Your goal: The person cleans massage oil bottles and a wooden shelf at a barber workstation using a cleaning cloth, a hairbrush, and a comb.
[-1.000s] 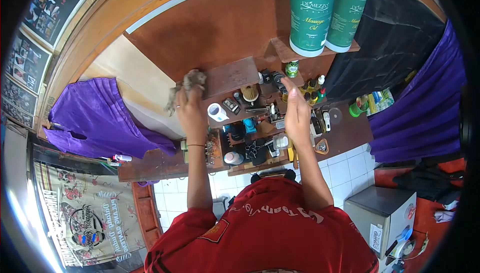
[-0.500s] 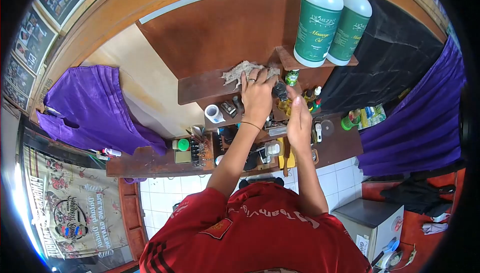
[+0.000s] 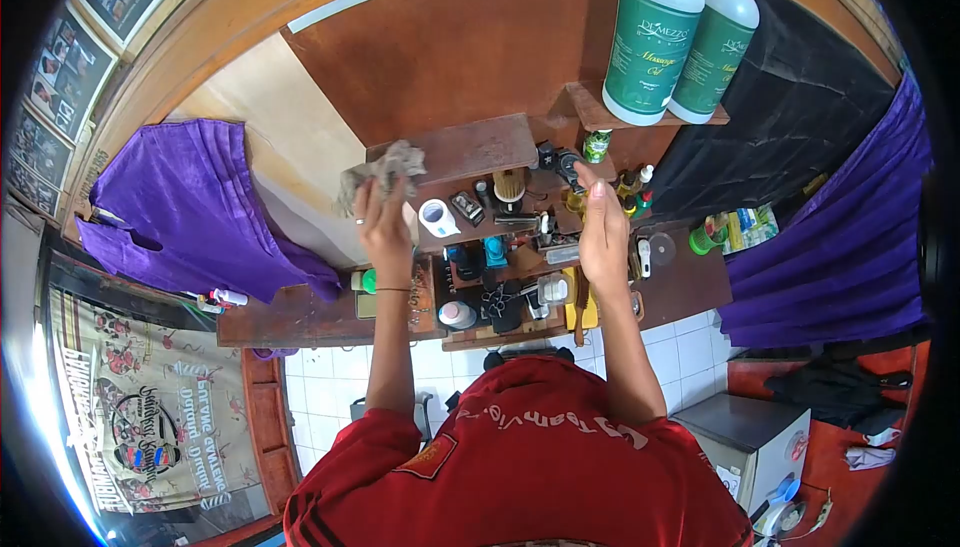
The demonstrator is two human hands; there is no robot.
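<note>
A crumpled grey cloth (image 3: 385,172) is pinched in the fingers of my left hand (image 3: 385,237), raised at the left end of the upper brown shelf (image 3: 480,150). My right hand (image 3: 603,242) is upright, its fingers stretched out and pointing toward the shelf, with nothing seen in the palm. Just beyond its fingertips sits a black round object (image 3: 569,165). A small green can (image 3: 596,146) stands behind them. Below and between my hands are a white paper roll (image 3: 437,218), a brush (image 3: 509,187) and scissors (image 3: 497,299).
Two large green-labelled massage oil bottles (image 3: 652,42) stand on a higher shelf (image 3: 640,112). Small bottles (image 3: 635,187) are right of my right hand. A purple cape (image 3: 200,207) hangs at left and a purple curtain (image 3: 830,237) at right. A grey cabinet (image 3: 745,432) is at lower right.
My left hand has swept left along the shelf with the cloth, uncovering the brush and the shelf's surface. My right hand stays near the black object. The view has shifted slightly.
</note>
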